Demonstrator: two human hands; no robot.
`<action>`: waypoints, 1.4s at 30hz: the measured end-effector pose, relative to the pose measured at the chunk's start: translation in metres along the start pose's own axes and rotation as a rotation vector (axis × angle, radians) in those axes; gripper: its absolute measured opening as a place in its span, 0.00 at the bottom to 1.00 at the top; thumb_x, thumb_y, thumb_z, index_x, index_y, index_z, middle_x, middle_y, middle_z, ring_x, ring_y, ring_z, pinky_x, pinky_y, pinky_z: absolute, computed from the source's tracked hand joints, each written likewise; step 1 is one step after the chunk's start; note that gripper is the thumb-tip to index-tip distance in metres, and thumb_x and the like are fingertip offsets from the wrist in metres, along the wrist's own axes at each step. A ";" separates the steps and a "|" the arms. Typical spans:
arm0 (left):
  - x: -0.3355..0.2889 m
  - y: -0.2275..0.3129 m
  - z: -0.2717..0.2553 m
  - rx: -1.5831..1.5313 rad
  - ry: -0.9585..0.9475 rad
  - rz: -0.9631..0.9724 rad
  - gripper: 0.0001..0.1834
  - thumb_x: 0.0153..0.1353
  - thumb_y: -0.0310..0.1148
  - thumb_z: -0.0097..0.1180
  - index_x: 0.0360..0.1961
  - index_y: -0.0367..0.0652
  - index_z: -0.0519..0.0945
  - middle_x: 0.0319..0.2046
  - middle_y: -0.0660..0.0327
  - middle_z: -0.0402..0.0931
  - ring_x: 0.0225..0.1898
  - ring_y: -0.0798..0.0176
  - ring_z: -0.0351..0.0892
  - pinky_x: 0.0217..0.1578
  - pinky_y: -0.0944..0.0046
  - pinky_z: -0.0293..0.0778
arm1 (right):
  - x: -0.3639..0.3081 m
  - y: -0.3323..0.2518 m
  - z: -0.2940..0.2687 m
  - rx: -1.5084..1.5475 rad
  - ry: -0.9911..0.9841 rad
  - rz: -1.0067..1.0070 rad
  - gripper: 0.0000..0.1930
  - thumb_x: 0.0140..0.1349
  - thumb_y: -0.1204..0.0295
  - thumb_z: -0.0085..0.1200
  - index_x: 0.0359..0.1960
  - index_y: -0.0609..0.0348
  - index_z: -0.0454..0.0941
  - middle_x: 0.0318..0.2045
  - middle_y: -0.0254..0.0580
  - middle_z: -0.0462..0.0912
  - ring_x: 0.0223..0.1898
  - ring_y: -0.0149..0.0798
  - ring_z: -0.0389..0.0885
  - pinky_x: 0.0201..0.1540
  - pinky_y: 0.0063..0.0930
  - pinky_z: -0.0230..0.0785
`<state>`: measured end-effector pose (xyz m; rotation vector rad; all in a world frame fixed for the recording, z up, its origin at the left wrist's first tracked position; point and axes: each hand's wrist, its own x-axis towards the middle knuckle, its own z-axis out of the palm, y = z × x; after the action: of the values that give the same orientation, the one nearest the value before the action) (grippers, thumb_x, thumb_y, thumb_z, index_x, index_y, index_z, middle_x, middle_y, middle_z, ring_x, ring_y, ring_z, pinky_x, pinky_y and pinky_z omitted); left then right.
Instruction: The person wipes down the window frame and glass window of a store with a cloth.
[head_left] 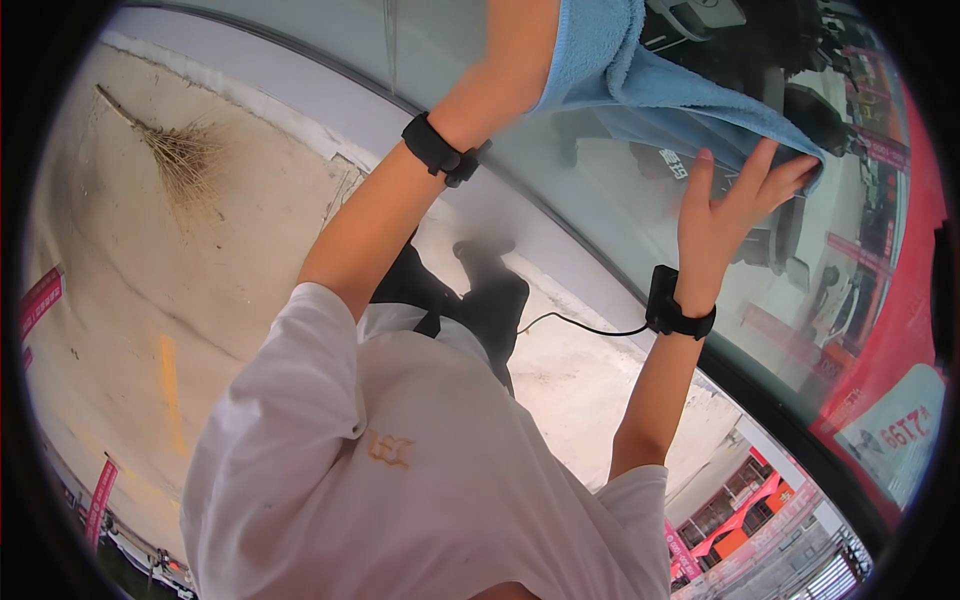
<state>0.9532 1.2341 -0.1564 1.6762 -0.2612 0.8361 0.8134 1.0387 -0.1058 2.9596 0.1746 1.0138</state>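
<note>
A light blue towel (660, 90) lies against a large glass pane (600, 190) at the top of the view. My left hand (525, 45) is raised to the glass, and the towel covers it past the knuckles, so its fingers are hidden. My right hand (725, 215) is held up with fingers spread, and its fingertips touch the towel's lower right corner. Each wrist carries a black band, with a thin cable running from the right band (675, 312).
A straw broom (180, 155) lies on the concrete floor at the left. A grey sill (300, 95) runs below the glass. A red panel (900, 330) borders the glass on the right. My white shirt, dark trousers and shoes fill the middle.
</note>
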 end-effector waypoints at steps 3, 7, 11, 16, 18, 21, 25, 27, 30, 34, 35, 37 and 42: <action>0.021 0.025 0.012 0.096 -0.024 0.329 0.33 0.63 0.34 0.59 0.67 0.32 0.67 0.73 0.29 0.47 0.72 0.26 0.51 0.70 0.41 0.55 | 0.018 0.015 -0.056 0.191 0.154 0.205 0.36 0.67 0.64 0.56 0.76 0.50 0.58 0.78 0.67 0.38 0.79 0.68 0.33 0.76 0.60 0.33; 0.023 0.085 0.060 0.055 0.015 0.470 0.37 0.65 0.39 0.58 0.71 0.33 0.63 0.75 0.28 0.40 0.74 0.24 0.44 0.72 0.36 0.47 | 0.005 0.058 -0.112 0.251 0.300 0.336 0.38 0.69 0.64 0.56 0.78 0.52 0.52 0.79 0.66 0.34 0.80 0.62 0.34 0.77 0.50 0.34; 0.003 0.097 0.089 0.143 0.020 0.409 0.48 0.65 0.48 0.57 0.77 0.39 0.48 0.77 0.33 0.33 0.77 0.29 0.38 0.73 0.31 0.38 | -0.039 0.081 -0.093 0.285 0.335 0.355 0.35 0.66 0.69 0.57 0.74 0.56 0.57 0.78 0.66 0.40 0.79 0.62 0.43 0.76 0.51 0.40; -0.031 0.120 0.123 0.022 -0.198 0.443 0.56 0.68 0.52 0.59 0.78 0.42 0.31 0.76 0.43 0.41 0.76 0.40 0.50 0.72 0.42 0.56 | -0.116 0.152 -0.100 0.012 0.249 0.381 0.40 0.57 0.75 0.56 0.73 0.63 0.57 0.77 0.65 0.45 0.78 0.64 0.44 0.76 0.63 0.38; -0.009 0.132 0.142 -0.274 -0.282 0.259 0.66 0.61 0.56 0.66 0.77 0.40 0.26 0.76 0.44 0.39 0.76 0.40 0.49 0.74 0.43 0.53 | -0.094 0.147 -0.126 0.021 0.339 0.410 0.37 0.58 0.73 0.55 0.72 0.63 0.59 0.77 0.65 0.46 0.77 0.64 0.46 0.75 0.66 0.38; -0.022 0.219 0.164 -0.368 -0.298 -0.053 0.71 0.59 0.55 0.67 0.75 0.34 0.22 0.77 0.37 0.23 0.80 0.38 0.30 0.78 0.44 0.33 | -0.088 0.174 -0.145 0.000 0.519 0.371 0.32 0.60 0.73 0.52 0.69 0.64 0.62 0.76 0.65 0.49 0.77 0.63 0.48 0.74 0.69 0.39; 0.002 0.205 0.191 0.250 -0.036 0.089 0.69 0.59 0.56 0.67 0.76 0.37 0.25 0.78 0.43 0.29 0.80 0.39 0.34 0.77 0.42 0.40 | -0.111 0.204 -0.150 -0.121 0.599 0.421 0.31 0.62 0.73 0.51 0.68 0.65 0.63 0.76 0.64 0.50 0.77 0.62 0.48 0.74 0.68 0.41; -0.017 0.205 0.190 0.412 -0.093 0.180 0.70 0.58 0.56 0.67 0.75 0.33 0.24 0.78 0.39 0.23 0.80 0.40 0.26 0.77 0.43 0.35 | -0.145 0.214 -0.140 -0.107 0.567 0.509 0.31 0.62 0.72 0.51 0.68 0.64 0.63 0.76 0.64 0.50 0.77 0.61 0.48 0.74 0.70 0.40; -0.061 0.204 0.189 0.571 -0.167 0.375 0.70 0.58 0.57 0.66 0.74 0.29 0.24 0.77 0.35 0.22 0.80 0.38 0.24 0.76 0.40 0.37 | -0.180 0.187 -0.106 0.163 0.453 0.666 0.36 0.59 0.74 0.58 0.71 0.55 0.61 0.76 0.68 0.46 0.77 0.66 0.49 0.75 0.58 0.44; -0.059 0.137 0.195 0.858 -0.154 0.826 0.68 0.60 0.61 0.61 0.75 0.27 0.26 0.77 0.34 0.23 0.78 0.31 0.24 0.72 0.30 0.35 | -0.157 0.118 -0.051 0.322 0.555 0.905 0.34 0.51 0.79 0.60 0.64 0.57 0.68 0.75 0.64 0.52 0.72 0.70 0.58 0.71 0.68 0.51; -0.057 0.149 0.197 0.807 -0.172 0.851 0.68 0.60 0.61 0.61 0.75 0.28 0.27 0.77 0.34 0.23 0.78 0.30 0.25 0.72 0.29 0.35 | -0.147 0.116 -0.052 0.305 0.590 0.874 0.34 0.51 0.79 0.60 0.64 0.56 0.68 0.74 0.63 0.53 0.72 0.69 0.57 0.71 0.66 0.52; -0.048 0.190 0.203 0.665 -0.207 0.881 0.67 0.61 0.62 0.60 0.75 0.29 0.27 0.77 0.34 0.23 0.78 0.29 0.25 0.71 0.28 0.35 | -0.128 0.131 -0.065 0.221 0.671 0.763 0.33 0.51 0.79 0.60 0.63 0.55 0.70 0.73 0.58 0.57 0.72 0.67 0.57 0.72 0.62 0.53; -0.039 0.281 0.202 0.411 -0.188 1.019 0.65 0.62 0.63 0.58 0.77 0.32 0.29 0.77 0.34 0.24 0.78 0.27 0.26 0.69 0.25 0.35 | -0.107 0.210 -0.122 0.049 0.886 0.539 0.28 0.52 0.75 0.59 0.58 0.51 0.75 0.71 0.51 0.64 0.72 0.62 0.60 0.73 0.59 0.53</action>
<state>0.8391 0.9566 0.0205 1.9908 -1.2053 1.5458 0.6766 0.8148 -0.0653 2.3861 -0.6343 2.3272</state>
